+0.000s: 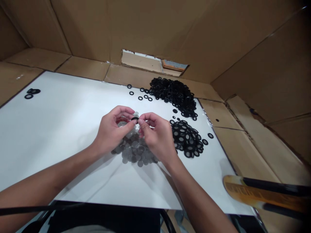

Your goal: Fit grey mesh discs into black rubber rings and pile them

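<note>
The left hand (113, 129) and right hand (155, 136) come together, fingertips pinching a black washer (134, 119) above the grey discs (133, 149) — a heap of loose washers (172, 94) lies far on the white board (48, 129), grey-centred washers (186, 139) right.

A workshop booth (155, 29) of cardboard (washers (186, 139) on white board (48, 136)).

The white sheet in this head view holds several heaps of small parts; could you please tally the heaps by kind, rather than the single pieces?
Heaps of black rubber rings: 2 (one a small cluster at far left)
Heaps of black rings with grey centres: 1
Heaps of grey discs: 1
Total: 4 heaps
</note>
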Action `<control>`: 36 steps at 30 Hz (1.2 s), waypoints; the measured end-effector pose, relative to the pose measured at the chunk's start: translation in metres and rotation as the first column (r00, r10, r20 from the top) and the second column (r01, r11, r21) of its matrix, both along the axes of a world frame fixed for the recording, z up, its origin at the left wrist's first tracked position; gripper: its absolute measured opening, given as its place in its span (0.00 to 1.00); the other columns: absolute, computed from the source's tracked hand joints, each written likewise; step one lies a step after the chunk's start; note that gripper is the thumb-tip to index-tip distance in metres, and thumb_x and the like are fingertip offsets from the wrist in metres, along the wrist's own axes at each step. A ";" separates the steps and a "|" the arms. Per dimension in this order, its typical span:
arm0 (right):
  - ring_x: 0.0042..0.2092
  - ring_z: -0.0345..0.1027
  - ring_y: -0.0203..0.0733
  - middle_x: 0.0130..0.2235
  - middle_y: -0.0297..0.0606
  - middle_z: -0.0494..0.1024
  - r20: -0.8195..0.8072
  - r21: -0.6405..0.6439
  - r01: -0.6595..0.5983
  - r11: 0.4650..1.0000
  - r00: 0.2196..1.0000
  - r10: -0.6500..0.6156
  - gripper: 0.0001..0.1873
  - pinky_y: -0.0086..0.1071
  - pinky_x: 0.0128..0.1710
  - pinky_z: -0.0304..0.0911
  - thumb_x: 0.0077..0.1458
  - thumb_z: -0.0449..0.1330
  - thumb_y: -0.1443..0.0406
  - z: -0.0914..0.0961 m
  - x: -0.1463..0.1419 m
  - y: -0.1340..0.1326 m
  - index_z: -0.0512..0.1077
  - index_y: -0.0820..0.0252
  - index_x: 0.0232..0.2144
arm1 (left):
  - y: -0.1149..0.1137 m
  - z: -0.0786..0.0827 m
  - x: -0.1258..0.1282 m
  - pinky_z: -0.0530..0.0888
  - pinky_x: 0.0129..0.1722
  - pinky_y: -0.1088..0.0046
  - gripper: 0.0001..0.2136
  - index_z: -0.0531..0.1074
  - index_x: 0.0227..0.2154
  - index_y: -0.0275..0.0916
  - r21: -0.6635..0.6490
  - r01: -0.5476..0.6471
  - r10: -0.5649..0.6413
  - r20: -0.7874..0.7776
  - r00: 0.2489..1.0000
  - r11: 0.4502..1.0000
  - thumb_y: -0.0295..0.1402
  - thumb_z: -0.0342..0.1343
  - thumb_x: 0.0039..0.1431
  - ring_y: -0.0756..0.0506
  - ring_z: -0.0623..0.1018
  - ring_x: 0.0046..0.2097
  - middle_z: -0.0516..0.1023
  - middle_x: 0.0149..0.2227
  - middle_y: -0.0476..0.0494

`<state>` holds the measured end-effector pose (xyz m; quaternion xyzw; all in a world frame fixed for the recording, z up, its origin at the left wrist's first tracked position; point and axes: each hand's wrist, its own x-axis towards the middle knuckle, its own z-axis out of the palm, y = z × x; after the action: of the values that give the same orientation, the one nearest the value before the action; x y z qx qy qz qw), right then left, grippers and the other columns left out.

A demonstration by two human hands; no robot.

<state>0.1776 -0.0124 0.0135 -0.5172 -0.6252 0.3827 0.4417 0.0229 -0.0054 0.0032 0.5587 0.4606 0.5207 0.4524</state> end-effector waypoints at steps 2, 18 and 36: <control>0.25 0.66 0.35 0.25 0.33 0.72 0.028 0.006 0.005 1.000 1.000 -0.005 0.07 0.28 0.24 0.62 0.60 0.59 0.61 -0.001 -0.001 -0.001 0.70 0.59 0.32 | -0.001 0.000 0.000 0.77 0.42 0.72 0.09 0.74 0.38 0.38 0.000 0.007 -0.007 0.006 1.000 1.000 0.32 0.65 0.54 0.48 0.79 0.40 0.79 0.39 0.45; 0.25 0.68 0.37 0.25 0.33 0.73 -0.004 0.011 0.020 1.000 1.000 -0.020 0.06 0.29 0.24 0.62 0.57 0.61 0.64 0.002 -0.001 -0.005 0.71 0.60 0.30 | -0.002 0.001 -0.001 0.77 0.40 0.71 0.12 0.75 0.38 0.38 -0.054 -0.018 0.020 0.025 1.000 0.998 0.32 0.67 0.51 0.46 0.81 0.38 0.81 0.33 0.46; 0.27 0.67 0.37 0.26 0.33 0.73 0.047 0.069 0.032 0.997 0.998 -0.035 0.06 0.29 0.28 0.63 0.60 0.58 0.63 0.003 -0.004 -0.006 0.68 0.58 0.31 | 0.000 0.001 -0.001 0.77 0.43 0.70 0.12 0.75 0.39 0.37 -0.049 0.013 -0.011 0.042 0.999 0.999 0.32 0.67 0.52 0.47 0.80 0.38 0.80 0.33 0.46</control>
<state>0.1741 -0.0181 0.0167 -0.5213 -0.6396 0.3412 0.4502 0.0221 -0.0049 0.0045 0.5391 0.4604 0.5181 0.4785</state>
